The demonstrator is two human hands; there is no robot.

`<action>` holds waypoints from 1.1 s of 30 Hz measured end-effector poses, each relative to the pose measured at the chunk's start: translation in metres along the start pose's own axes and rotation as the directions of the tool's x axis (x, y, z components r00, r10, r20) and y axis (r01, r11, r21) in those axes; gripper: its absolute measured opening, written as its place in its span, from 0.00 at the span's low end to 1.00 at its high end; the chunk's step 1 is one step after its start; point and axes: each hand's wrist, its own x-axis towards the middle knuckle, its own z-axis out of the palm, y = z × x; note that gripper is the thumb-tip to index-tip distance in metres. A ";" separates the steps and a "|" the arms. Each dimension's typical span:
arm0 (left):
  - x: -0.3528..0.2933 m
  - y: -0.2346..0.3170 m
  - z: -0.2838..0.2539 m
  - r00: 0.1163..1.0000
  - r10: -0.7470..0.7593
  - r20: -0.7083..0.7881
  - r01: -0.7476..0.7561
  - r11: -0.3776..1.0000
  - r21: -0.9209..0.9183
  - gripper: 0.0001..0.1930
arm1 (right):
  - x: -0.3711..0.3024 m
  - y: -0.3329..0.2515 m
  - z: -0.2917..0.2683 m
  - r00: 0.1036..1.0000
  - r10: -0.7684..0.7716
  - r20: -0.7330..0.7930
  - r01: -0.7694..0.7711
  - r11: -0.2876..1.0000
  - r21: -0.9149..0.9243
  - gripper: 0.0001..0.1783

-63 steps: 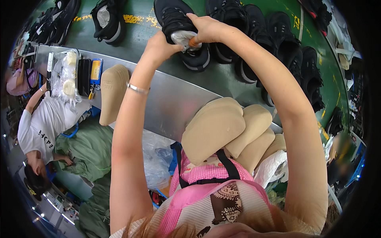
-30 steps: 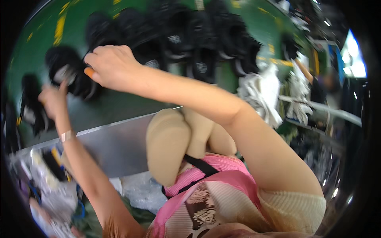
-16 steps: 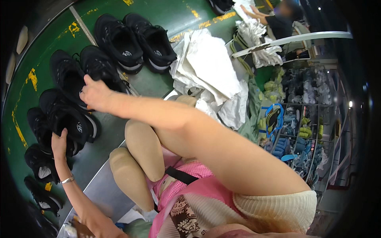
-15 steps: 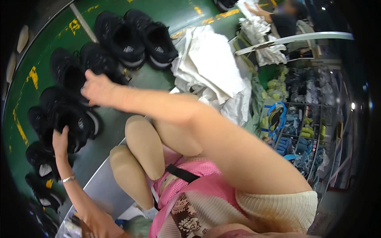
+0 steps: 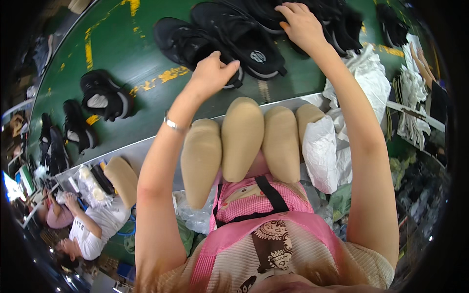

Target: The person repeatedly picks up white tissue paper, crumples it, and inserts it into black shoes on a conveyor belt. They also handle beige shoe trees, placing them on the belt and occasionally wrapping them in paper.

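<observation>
Handling black shoes on the green worktop (image 5: 117,49), beyond the metal edge (image 5: 139,154), with toes pointing away and openings facing up.

Placing left hand (image 5: 212,73) over the collar and heel end of the outer black shoe (image 5: 178,41), with thumb parted from bent fingers. Losing fingertip detail against dark lining, so not being able to tell pinched from just laid on.

Extending right hand (image 5: 303,27) to the heel side of the upper black shoe (image 5: 264,17), with thumb and index finger apart. Not clenching into a fist; not being able to tell touching from hovering.

Lying between both hands: middle black shoe (image 5: 232,29), heel out toward the near side.

Doing it well, as a judgement: hooking thumb inside the collar, wrapping fingers round the stiff heel, not tugging laces. Gripping one shoe per hand. Lifting clear of close neighbours before turning, rather than dragging sideways and scuffing. Squaring toes to the same direction after contact, checking heel line by eye.

Minding clearance too: reaching over beige rounded forms (image 5: 243,139) lined up along the near edge, so raising forearms enough not to knock any. Giving crumpled white material (image 5: 320,151) by the right forearm some room, avoiding snags.
</observation>
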 end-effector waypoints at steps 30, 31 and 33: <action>0.069 -0.132 -0.054 0.987 -0.136 -0.082 0.038 0.703 -0.710 0.14 | 0.078 -0.169 0.056 0.995 -0.010 0.102 -0.050 0.818 0.572 0.06; 0.072 -0.135 -0.055 0.988 -0.135 -0.073 0.046 0.712 -0.701 0.14 | 0.078 -0.169 0.056 0.996 -0.014 0.090 -0.040 0.820 0.571 0.06; 0.072 -0.140 -0.052 0.990 -0.116 -0.085 0.021 0.705 -0.709 0.14 | 0.077 -0.169 0.058 0.997 -0.024 0.068 -0.019 0.822 0.570 0.06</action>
